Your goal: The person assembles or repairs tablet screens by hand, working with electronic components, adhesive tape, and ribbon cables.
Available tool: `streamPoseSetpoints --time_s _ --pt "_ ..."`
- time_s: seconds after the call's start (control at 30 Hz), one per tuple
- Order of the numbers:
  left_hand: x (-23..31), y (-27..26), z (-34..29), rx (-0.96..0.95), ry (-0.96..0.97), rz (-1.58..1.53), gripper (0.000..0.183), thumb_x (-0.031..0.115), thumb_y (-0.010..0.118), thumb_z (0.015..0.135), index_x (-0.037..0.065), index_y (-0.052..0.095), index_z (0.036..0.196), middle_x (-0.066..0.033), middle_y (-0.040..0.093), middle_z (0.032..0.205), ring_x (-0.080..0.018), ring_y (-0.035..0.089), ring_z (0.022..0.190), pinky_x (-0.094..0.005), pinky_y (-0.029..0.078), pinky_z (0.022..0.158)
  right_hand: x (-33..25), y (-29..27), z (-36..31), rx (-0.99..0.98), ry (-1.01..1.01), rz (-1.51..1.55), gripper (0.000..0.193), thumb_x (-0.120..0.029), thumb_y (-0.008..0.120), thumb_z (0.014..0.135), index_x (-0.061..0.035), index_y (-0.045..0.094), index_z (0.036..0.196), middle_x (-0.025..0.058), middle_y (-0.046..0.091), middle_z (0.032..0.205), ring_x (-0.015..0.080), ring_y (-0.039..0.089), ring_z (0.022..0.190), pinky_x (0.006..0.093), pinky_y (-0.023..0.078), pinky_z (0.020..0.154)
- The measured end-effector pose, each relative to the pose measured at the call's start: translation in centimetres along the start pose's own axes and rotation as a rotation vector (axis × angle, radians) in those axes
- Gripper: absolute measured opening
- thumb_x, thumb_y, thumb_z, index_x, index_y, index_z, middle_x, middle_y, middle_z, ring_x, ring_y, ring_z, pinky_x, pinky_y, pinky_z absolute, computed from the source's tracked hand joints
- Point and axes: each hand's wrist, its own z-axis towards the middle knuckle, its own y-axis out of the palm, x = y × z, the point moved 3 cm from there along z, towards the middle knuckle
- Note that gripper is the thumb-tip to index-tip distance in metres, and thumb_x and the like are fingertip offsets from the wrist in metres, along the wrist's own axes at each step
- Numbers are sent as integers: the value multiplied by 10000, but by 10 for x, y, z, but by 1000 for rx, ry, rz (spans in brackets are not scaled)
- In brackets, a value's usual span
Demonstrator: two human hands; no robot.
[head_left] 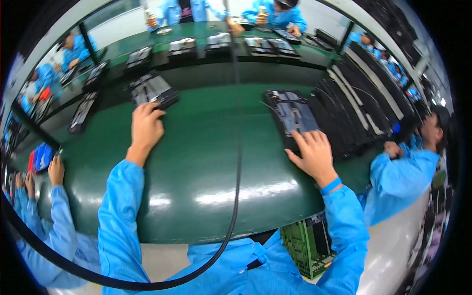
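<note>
My left hand (146,125) is at the near edge of a black, flat electronic unit (153,88) with grey panels. Its fingers curl over that edge, and part of the grip is hidden. To the right, another black electronic unit (296,118) lies with its open inner side up, showing grey-blue panels and a light strip down the middle. Over the near end of this unit rests my right hand (312,156), its fingers spread and thumb held apart. Both sleeves are light blue, and a blue band circles my right wrist.
A glossy green table (206,142) curves before me. A black cable (237,167) hangs across the view. Black foam-like trays (364,98) are stacked at the right. Similar units (183,46) line the far side. Several people in blue work around, one (408,167) close at right.
</note>
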Motion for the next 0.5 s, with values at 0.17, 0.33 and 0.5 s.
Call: streamPoseSetpoints --time_s 0.17,0.33,0.5 --pt "59 -11 -5 8 93 -145 231 -1 701 735 41 784 946 -132 727 1231 -355 640 1244 -505 491 1110 9 -13 -1 51 -106 -8 366 -283 838 888 -34 740 1136 99 653 914 300 661 836 431 527 750" --pt "77 -18 -10 10 145 -232 275 -25 682 751 62 778 994 -123 728 1192 -356 648 1181 -493 509 1048 14 -14 5 251 -65 8 273 -120 815 884 3 753 1120 105 618 854 299 632 775 428 515 680" --pt "139 -4 -13 12 16 -540 317 -50 642 795 61 788 1054 -117 755 993 -349 697 900 -469 568 837 19 -31 5 307 -34 55 229 -55 812 911 9 763 1126 107 614 826 294 641 744 431 530 648"
